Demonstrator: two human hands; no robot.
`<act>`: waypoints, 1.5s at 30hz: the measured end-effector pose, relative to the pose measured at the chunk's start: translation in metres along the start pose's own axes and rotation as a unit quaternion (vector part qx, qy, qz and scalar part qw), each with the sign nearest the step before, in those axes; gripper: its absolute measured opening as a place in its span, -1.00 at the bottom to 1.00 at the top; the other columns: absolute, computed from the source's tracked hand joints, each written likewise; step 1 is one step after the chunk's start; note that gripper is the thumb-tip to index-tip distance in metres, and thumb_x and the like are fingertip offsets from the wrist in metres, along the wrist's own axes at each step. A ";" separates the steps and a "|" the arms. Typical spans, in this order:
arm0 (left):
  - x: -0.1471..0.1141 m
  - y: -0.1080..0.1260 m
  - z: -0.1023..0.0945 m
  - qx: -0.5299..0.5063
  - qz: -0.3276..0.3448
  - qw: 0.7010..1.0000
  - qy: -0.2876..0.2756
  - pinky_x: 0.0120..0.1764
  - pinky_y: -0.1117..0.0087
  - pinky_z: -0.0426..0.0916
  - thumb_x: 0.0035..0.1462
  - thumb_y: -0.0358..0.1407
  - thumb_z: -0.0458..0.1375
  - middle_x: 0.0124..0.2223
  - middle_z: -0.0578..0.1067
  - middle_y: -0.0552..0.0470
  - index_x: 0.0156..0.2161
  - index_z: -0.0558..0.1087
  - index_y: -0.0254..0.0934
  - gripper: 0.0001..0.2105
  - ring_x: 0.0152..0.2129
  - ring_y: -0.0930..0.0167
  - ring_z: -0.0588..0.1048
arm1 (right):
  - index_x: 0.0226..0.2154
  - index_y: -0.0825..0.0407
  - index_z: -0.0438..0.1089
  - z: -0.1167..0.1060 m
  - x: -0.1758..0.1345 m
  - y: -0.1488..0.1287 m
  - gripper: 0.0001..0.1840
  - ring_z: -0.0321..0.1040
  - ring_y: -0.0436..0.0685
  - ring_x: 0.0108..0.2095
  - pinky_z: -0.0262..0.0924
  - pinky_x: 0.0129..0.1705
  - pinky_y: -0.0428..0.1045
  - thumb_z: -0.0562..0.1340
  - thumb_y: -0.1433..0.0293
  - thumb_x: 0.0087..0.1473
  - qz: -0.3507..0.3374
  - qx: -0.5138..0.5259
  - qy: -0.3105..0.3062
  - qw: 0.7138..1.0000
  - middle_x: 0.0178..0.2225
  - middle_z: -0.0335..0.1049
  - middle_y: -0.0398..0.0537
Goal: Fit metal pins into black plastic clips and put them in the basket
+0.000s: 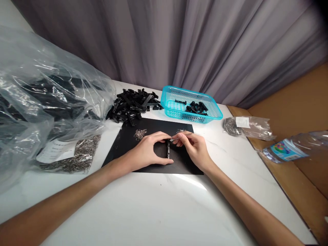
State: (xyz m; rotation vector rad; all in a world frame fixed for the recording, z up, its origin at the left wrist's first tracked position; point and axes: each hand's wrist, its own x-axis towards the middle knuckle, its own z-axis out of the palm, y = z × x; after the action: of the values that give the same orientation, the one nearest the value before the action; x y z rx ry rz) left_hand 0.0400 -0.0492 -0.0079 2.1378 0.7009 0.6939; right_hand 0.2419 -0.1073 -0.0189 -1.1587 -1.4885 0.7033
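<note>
Between the thumb and forefinger of my left hand (145, 152), a narrow black plastic part (168, 149) is gripped at its two ends over the black mat (181, 168). Bright spots show along it. My right hand (197, 149) pinches a slim metal tool (175, 138), whose tip meets the far end of the part; its exact kind is too small to make out. A small heap of metal pieces (140, 134) lies on the mat beyond my left hand. Another heap (180, 131) is partly hidden behind my right hand.
A pile of black plastic parts (135, 102) lies behind the mat. The blue basket (217, 112) holds several more. At left are a large clear bag (84, 85) and a bag of metal pieces (84, 153); at right, a smaller bag (232, 126) and a plastic bottle (287, 150).
</note>
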 end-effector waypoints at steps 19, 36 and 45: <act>0.002 0.003 0.005 0.026 -0.001 1.000 0.016 0.08 0.12 0.46 -0.18 -0.25 0.53 0.00 0.60 -0.01 0.04 0.54 -0.21 -0.40 -0.04 0.20 0.57 | -0.29 0.05 0.61 0.000 -0.003 0.006 -0.62 0.46 0.04 -0.40 0.41 -0.30 -0.02 0.20 0.15 0.36 -0.013 0.017 -0.020 1.000 -0.34 0.59 -0.03; 0.011 -0.004 -0.040 -0.077 0.000 0.960 0.271 0.09 0.15 0.44 0.02 -0.07 0.43 0.01 0.60 -0.08 0.01 0.53 -0.21 -0.53 -0.06 0.23 0.56 | -0.12 -0.01 0.42 -0.004 -0.004 -0.004 -0.67 0.35 0.14 -0.16 0.32 -0.06 0.07 -0.04 0.33 0.48 -0.123 -0.226 -0.016 0.966 -0.19 0.33 0.02; 0.019 -0.022 -0.054 -0.124 -0.007 0.925 0.358 0.01 0.25 0.44 0.04 -0.07 0.40 -0.08 0.59 -0.08 -0.09 0.52 -0.27 -0.60 -0.11 0.28 0.57 | 0.36 0.13 0.20 0.042 -0.003 -0.015 -0.45 0.37 0.17 -0.22 0.46 -0.13 0.17 0.04 0.24 0.45 -0.160 -0.402 -0.199 0.879 0.02 0.26 0.20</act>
State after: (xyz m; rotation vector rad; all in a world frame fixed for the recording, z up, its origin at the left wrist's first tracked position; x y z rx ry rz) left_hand 0.0114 0.0022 0.0100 1.6194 0.9368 1.5024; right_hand 0.1969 -0.1090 -0.0179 -1.3528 -2.3859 0.0556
